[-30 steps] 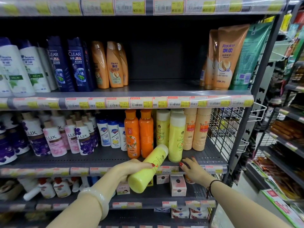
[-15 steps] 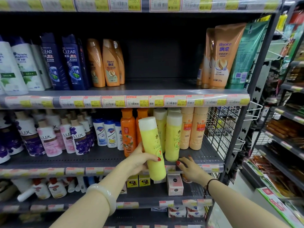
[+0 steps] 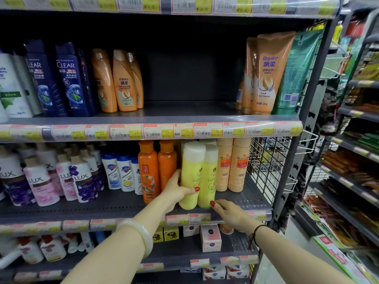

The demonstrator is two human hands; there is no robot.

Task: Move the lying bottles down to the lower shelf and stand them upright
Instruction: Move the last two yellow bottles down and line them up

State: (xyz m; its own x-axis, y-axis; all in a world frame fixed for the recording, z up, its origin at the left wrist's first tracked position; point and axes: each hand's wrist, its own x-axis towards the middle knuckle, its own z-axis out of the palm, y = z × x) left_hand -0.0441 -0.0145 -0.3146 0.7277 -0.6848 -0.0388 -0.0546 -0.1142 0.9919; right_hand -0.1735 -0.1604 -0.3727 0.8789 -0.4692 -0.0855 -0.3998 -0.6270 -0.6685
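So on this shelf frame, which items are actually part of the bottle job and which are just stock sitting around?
In the job:
- yellow bottle, upright, gripped by the left hand
- lower shelf it stands on
- right hand, resting on the shelf edge, holding nothing

Just stock:
- orange bottles
- Lux bottles
- Clear shampoo
- Rejoice tubes
- small boxes below

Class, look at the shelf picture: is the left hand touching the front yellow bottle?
Touching. The head view shows the left hand wrapped around the lower part of the front yellow bottle, thumb lying across its face.
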